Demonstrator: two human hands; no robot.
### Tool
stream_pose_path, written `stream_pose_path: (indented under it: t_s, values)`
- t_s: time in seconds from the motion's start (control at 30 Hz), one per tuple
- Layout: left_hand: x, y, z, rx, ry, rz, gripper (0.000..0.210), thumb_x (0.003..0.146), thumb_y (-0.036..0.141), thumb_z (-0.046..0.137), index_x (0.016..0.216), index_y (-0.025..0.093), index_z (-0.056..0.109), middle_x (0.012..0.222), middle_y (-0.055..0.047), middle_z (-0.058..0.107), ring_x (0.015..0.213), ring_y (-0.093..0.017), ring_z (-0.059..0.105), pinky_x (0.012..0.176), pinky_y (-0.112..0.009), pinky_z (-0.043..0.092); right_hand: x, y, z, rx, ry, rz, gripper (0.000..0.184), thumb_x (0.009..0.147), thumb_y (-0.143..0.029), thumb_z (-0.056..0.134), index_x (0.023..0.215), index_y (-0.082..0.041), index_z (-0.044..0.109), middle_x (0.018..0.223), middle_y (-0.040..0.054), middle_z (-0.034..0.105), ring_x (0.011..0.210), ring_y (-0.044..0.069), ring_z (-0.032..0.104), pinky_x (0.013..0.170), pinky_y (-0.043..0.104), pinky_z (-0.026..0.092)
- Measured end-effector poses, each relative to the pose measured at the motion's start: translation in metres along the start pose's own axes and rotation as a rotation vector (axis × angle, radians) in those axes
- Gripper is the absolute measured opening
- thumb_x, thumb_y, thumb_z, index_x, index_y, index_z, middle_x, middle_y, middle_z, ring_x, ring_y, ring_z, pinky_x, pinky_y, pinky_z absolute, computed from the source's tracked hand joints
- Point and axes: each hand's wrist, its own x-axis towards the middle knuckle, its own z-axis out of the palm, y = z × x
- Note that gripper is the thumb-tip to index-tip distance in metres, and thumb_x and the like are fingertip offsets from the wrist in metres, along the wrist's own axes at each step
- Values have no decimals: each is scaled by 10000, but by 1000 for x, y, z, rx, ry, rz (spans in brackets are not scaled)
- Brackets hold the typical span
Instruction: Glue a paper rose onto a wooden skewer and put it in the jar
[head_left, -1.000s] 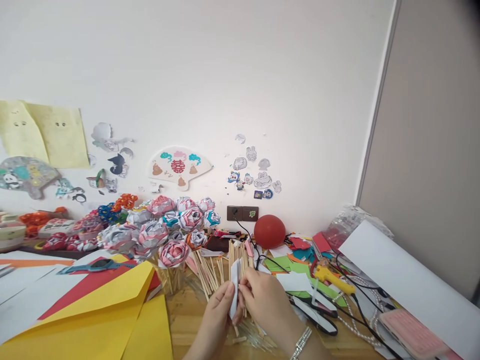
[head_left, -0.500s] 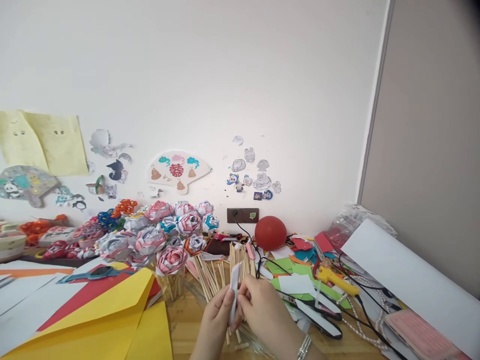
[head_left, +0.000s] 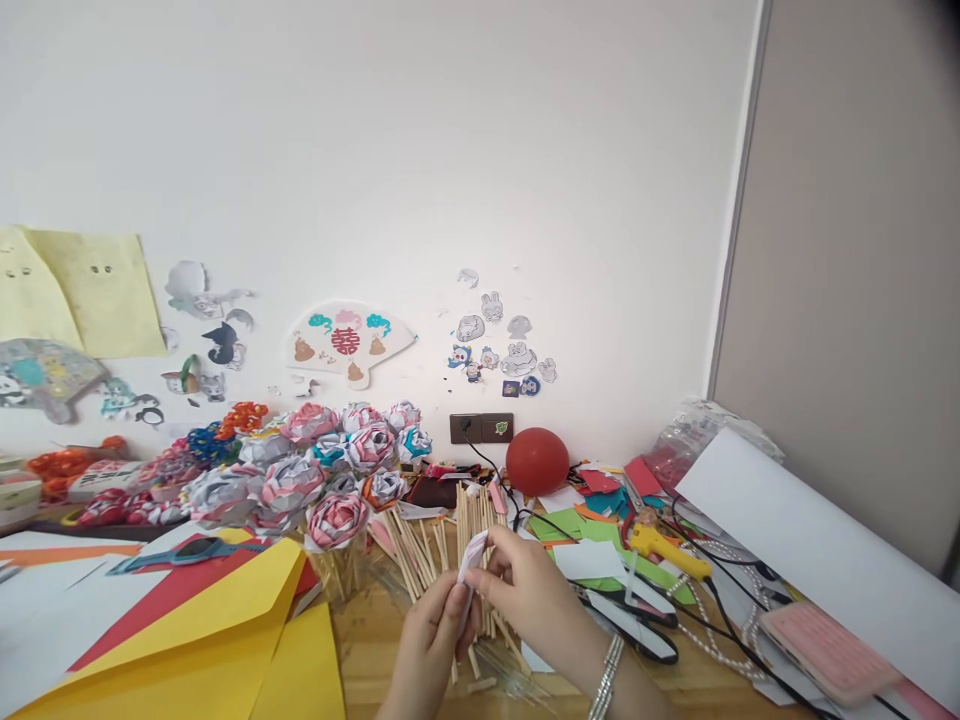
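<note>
A narrow folded strip of white and pale pink paper stands nearly upright between my hands. My left hand is closed on its lower part, thumb across the front. With thumb and fingers, my right hand pinches the strip near its top, where the paper bends over. Directly behind them lie many thin wooden sticks on the wooden table. To the left stands a bunch of folded paper flowers in white, pink and blue.
Yellow paper and a blue watch lie left. On the right are a red balloon, a yellow glue gun with its cord, scissors-like white-and-black tools, paper scraps, a pink keyboard-like object and a white sheet.
My right hand has moved up along the paper strip, from its middle to its top end, and the top now bends over. The view has shifted slightly right.
</note>
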Motion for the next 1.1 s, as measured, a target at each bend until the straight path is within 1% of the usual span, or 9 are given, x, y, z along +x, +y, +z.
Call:
stream_pose_path:
  t_s: [0.07,0.17,0.27,0.33,0.4,0.5,0.63,0.87,1.1]
  values:
    - [0,1,0,-32,-13,-12,483,729,618,478,510,188,464,409,51,400,385,-89,344,439,-214,288,0,0,0,13,-17,12,24,730,-186,543,718,-189,522,574,-46,516,549,113,490,491,189,308]
    - [1,-1,1,-101,-92,-75,468,721,611,500,557,173,502,426,47,444,358,-70,336,408,-202,267,-1,1,-1,-17,-13,40,39,699,-139,550,686,-176,547,592,-33,540,569,118,510,519,195,331]
    - [1,-6,4,-246,-155,-140,430,705,596,537,615,179,486,447,52,495,320,-47,305,368,-182,232,-1,3,-1,-12,-18,78,40,687,-132,558,675,-167,572,603,-19,567,581,126,532,526,200,353]
    - [1,-10,6,-341,-132,-165,408,699,579,561,635,193,446,443,68,493,309,-35,270,353,-169,205,0,5,1,57,-31,99,36,711,-170,557,705,-163,592,615,-9,588,586,131,550,518,197,363]
    - [1,-12,8,-374,-89,-168,400,701,565,574,649,198,423,436,85,470,317,-28,249,355,-161,191,0,5,5,98,-15,107,101,750,-241,544,728,-162,602,623,1,600,578,133,555,503,196,361]
    - [-1,-10,8,-337,-41,-130,422,686,588,575,643,198,421,419,99,413,337,-31,249,369,-160,193,-1,2,8,19,83,95,173,764,-328,544,696,-173,582,613,4,589,560,135,530,483,200,335]
    - [-5,-5,8,-247,21,-95,436,655,605,592,633,195,446,445,86,417,386,-53,302,396,-172,235,-4,-7,6,-97,182,73,282,803,-402,480,612,-195,477,537,-13,520,514,130,476,468,208,302]
    - [-8,-15,4,-72,93,-58,424,690,605,546,620,189,499,530,26,498,506,-114,439,505,-221,368,-5,-5,11,-86,187,40,297,863,-348,365,601,-209,385,517,-26,486,498,127,462,480,206,294]
    - [-8,-15,1,102,108,-17,398,697,595,536,613,206,532,544,14,526,524,-146,482,531,-237,392,-4,-6,12,-76,171,95,282,819,-385,434,606,-216,360,538,-24,478,507,135,449,476,216,289]
